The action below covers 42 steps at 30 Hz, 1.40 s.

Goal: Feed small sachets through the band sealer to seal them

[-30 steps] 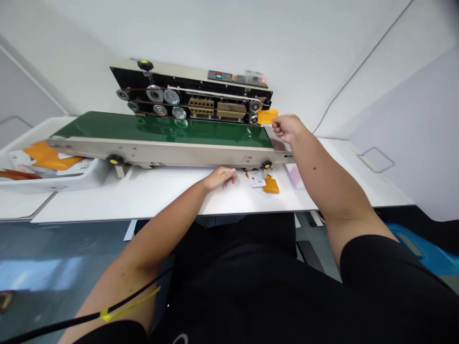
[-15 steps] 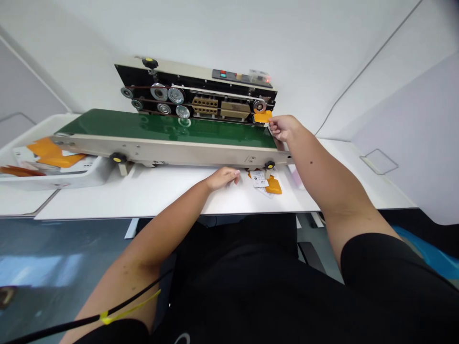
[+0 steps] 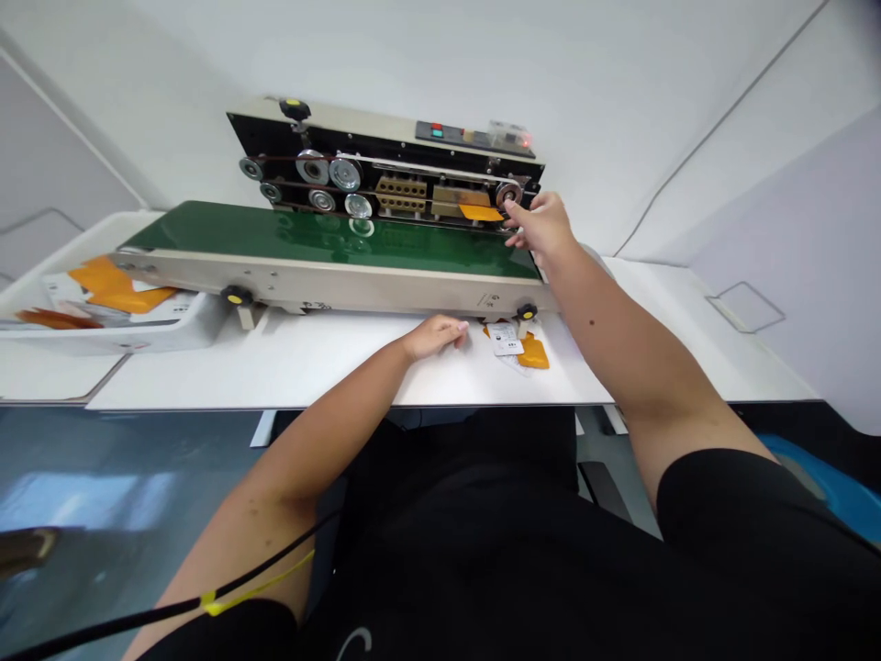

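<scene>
An orange packet (image 3: 480, 212) hangs from the band sealing machine (image 3: 385, 151), its upper edge between the belts near the right-hand wheel. Just right of it is my right hand (image 3: 545, 225), fingers apart and nothing held. My left hand (image 3: 435, 337) rests on the white table (image 3: 330, 363) before the machine, loosely bent fingers parted and empty. Beside its fingertips, partly under the conveyor's front, lie a printed white packet (image 3: 505, 339) and an orange packet (image 3: 534, 352). The green conveyor belt (image 3: 323, 240) runs below the sealing belts.
A white bin (image 3: 199, 326) with several orange and white packets stands at the conveyor's left end. Black knobs (image 3: 237, 296) stick out from the conveyor's front. A black cable (image 3: 158, 613) crosses by my left arm. A blue container (image 3: 826, 477) is at lower right.
My right hand has let go of the orange packet, and its fingers have spread. The packet has moved left along the machine. My left hand stays on the table; the view has shifted slightly.
</scene>
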Available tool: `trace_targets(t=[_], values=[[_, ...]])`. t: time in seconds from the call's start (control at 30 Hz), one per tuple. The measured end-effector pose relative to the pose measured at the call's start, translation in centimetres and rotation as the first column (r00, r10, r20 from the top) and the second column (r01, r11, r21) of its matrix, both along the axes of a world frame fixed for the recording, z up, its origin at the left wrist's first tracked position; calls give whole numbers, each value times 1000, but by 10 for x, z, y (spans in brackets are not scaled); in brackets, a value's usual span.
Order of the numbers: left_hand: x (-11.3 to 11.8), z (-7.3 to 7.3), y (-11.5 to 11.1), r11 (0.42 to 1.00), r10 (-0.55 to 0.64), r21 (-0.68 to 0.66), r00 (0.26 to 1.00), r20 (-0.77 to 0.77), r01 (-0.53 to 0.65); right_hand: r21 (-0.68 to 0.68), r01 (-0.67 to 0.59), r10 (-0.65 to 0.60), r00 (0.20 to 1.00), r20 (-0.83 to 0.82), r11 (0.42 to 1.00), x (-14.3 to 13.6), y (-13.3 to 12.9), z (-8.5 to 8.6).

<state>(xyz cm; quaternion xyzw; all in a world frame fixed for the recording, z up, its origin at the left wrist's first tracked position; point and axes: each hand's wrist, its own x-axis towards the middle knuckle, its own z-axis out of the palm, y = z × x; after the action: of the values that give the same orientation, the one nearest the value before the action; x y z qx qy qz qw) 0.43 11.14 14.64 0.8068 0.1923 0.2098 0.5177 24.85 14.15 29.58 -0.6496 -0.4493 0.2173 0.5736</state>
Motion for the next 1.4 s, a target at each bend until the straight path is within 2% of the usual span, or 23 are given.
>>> trace_targets(t=[0.07,0.13,0.2,0.27,0.33,0.4,0.47,0.57,0.83,1.07,1.23,1.4], values=[[0,2,-1,1000,-3,6,1000,2,3,170,46,-78,979,188,984,-2,-23,-8],[0,3,-2,1000,-12,8,1000,-1,12,308,14,-119,939,322,951,-6,-53,-22],[1,3,-2,1000,-16,1,1000,4,16,324,-79,-71,902,426,943,-13,-86,-43],[1,3,-2,1000,-17,-10,1000,19,17,217,-169,27,845,534,961,-19,-116,-69],[2,1,-2,1000,-20,-17,999,36,20,26,-245,169,738,653,969,-22,-136,-96],[3,0,-2,1000,-20,-23,999,49,21,-98,-273,253,619,743,957,-22,-146,-120],[3,-1,-2,999,-16,-36,998,58,18,-137,-282,272,523,808,949,-21,-150,-139],[2,-1,-3,998,-6,-56,998,70,10,-147,-279,261,434,862,949,-21,-152,-155],[2,-3,-3,997,-21,-70,996,81,27,-291,-136,321,335,886,947,-28,-153,-168],[1,0,-5,999,-20,-46,998,52,23,-244,-195,300,351,887,950,-23,-153,-175],[1,-2,-4,999,-14,-39,998,56,16,-322,-159,357,322,877,933,-29,-156,-170],[1,-3,-4,999,-6,-48,999,49,9,-385,-119,402,332,853,915,-36,-157,-163]])
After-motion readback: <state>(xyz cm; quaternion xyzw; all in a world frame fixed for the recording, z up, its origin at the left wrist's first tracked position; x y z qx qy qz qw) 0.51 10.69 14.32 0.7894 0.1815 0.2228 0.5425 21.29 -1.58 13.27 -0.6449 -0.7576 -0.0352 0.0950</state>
